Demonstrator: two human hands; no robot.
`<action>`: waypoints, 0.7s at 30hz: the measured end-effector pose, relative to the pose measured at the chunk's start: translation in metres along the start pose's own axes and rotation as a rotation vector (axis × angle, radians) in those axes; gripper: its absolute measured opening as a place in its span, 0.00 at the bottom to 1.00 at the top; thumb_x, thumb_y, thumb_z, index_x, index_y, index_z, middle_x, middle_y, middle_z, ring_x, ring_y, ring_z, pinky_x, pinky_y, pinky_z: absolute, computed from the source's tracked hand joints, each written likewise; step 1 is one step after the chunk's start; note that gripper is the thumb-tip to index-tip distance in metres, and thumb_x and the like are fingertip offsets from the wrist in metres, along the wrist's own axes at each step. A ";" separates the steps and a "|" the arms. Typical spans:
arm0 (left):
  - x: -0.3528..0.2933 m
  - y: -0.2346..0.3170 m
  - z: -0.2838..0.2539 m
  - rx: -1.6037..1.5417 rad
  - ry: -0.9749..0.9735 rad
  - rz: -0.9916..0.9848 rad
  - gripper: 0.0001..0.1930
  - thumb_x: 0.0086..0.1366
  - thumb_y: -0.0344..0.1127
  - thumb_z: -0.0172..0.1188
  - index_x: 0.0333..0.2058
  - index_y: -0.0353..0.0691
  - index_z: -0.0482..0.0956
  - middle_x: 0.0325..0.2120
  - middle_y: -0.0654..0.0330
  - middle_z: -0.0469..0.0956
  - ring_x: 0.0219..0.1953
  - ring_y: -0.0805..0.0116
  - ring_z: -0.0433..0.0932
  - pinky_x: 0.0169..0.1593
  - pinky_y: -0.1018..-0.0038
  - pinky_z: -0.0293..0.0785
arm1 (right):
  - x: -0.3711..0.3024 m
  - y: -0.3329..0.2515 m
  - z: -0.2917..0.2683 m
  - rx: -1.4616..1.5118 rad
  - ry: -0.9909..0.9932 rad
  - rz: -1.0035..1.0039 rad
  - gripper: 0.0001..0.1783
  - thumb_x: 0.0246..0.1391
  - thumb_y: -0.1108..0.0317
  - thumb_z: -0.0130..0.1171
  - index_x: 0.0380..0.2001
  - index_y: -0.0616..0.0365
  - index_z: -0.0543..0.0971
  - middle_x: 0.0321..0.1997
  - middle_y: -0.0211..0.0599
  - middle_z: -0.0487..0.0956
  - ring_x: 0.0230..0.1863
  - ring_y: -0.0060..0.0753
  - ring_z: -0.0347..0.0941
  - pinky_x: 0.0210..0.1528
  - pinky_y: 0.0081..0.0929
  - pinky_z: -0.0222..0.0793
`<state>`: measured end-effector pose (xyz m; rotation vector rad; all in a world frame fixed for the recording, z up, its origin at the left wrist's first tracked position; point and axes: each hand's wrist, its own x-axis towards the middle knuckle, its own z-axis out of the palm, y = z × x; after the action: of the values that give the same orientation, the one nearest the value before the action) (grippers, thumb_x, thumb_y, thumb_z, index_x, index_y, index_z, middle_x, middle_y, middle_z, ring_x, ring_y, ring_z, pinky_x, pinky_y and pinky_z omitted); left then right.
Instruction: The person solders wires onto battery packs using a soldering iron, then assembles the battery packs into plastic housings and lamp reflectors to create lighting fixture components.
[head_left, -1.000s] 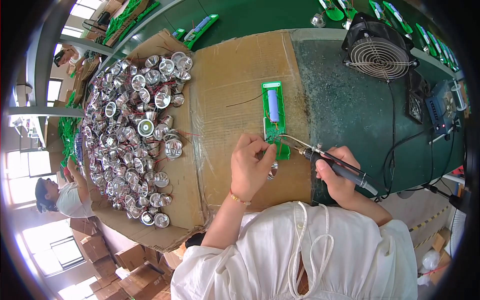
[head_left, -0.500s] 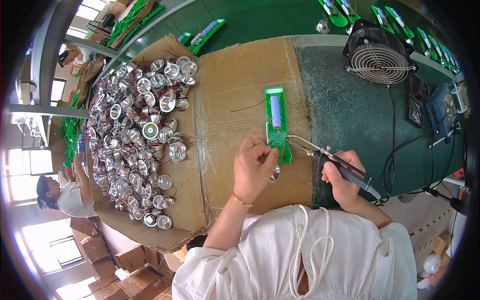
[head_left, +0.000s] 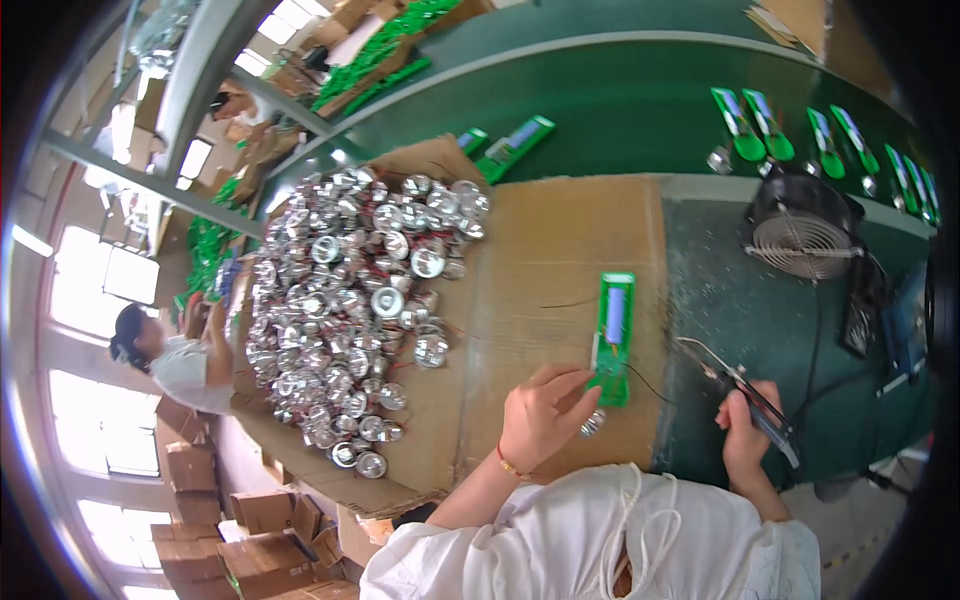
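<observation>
Just right of left grip (head_left: pixel 545 412), green casing (head_left: pixel 615 360), lower end nearest.

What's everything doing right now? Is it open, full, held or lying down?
Green casing: open, lying on cardboard.
Purple cell: set inside the casing.
Left hand: at the casing's lower end.
Right hand: closed around the soldering iron.
Soldering iron: held, tip off the casing.
Box: open, heaped with shiny reflectors.
Single reflector: lying near the casing.
Fan: can't tell if it's spinning.
</observation>
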<state>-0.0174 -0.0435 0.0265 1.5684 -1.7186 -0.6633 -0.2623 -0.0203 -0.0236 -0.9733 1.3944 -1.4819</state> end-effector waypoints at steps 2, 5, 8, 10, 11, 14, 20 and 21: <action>0.005 -0.006 -0.008 0.043 -0.099 -0.068 0.07 0.51 0.37 0.61 0.24 0.39 0.78 0.22 0.58 0.77 0.18 0.66 0.76 0.22 0.73 0.70 | 0.003 0.005 -0.005 0.018 0.009 0.035 0.08 0.50 0.71 0.54 0.28 0.61 0.66 0.16 0.32 0.68 0.14 0.17 0.63 0.17 0.14 0.58; 0.013 -0.023 0.003 0.161 -0.267 -0.145 0.09 0.51 0.39 0.59 0.20 0.40 0.77 0.12 0.56 0.72 0.16 0.59 0.74 0.22 0.70 0.69 | 0.006 0.002 0.003 0.064 0.001 0.107 0.07 0.49 0.71 0.54 0.29 0.61 0.67 0.17 0.32 0.69 0.14 0.17 0.63 0.17 0.13 0.59; 0.054 -0.020 0.015 0.111 -0.277 -0.181 0.11 0.50 0.39 0.56 0.17 0.38 0.75 0.13 0.51 0.72 0.16 0.54 0.73 0.22 0.65 0.69 | 0.006 0.002 0.000 0.058 -0.014 0.115 0.08 0.49 0.70 0.53 0.29 0.61 0.67 0.17 0.31 0.69 0.15 0.16 0.63 0.18 0.14 0.60; 0.101 -0.026 0.028 0.162 -0.263 -0.103 0.11 0.50 0.39 0.55 0.16 0.39 0.76 0.14 0.50 0.72 0.18 0.52 0.74 0.24 0.63 0.70 | 0.007 0.003 0.000 0.057 -0.011 0.161 0.08 0.49 0.70 0.53 0.29 0.61 0.66 0.17 0.32 0.69 0.15 0.17 0.64 0.18 0.14 0.61; 0.131 -0.032 0.037 0.207 -0.232 -0.072 0.11 0.50 0.39 0.54 0.17 0.39 0.76 0.14 0.49 0.72 0.19 0.51 0.74 0.25 0.63 0.71 | 0.008 0.005 0.001 0.052 -0.017 0.168 0.08 0.50 0.70 0.53 0.29 0.61 0.66 0.17 0.32 0.69 0.15 0.17 0.64 0.18 0.15 0.61; 0.213 -0.036 0.058 0.239 -0.172 -0.054 0.11 0.52 0.42 0.56 0.21 0.41 0.79 0.15 0.50 0.74 0.21 0.51 0.75 0.28 0.66 0.73 | 0.007 0.007 -0.001 0.041 -0.017 0.188 0.09 0.50 0.70 0.53 0.29 0.61 0.66 0.18 0.33 0.69 0.15 0.17 0.65 0.17 0.15 0.62; 0.327 -0.103 0.037 0.780 0.314 0.465 0.14 0.47 0.36 0.60 0.35 0.43 0.77 0.34 0.53 0.75 0.41 0.54 0.72 0.43 0.64 0.67 | 0.006 0.011 0.000 0.099 -0.024 0.219 0.11 0.48 0.72 0.58 0.29 0.62 0.65 0.21 0.35 0.70 0.18 0.20 0.67 0.19 0.17 0.65; 0.322 -0.078 0.028 0.574 0.355 0.376 0.20 0.45 0.37 0.59 0.40 0.45 0.75 0.42 0.53 0.71 0.46 0.53 0.69 0.46 0.60 0.64 | 0.008 0.015 -0.001 0.107 -0.011 0.193 0.11 0.47 0.72 0.58 0.28 0.62 0.65 0.21 0.36 0.70 0.18 0.21 0.67 0.19 0.18 0.65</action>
<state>0.0050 -0.3744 0.0004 1.5331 -1.9385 0.3105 -0.2644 -0.0279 -0.0391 -0.7572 1.3475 -1.3897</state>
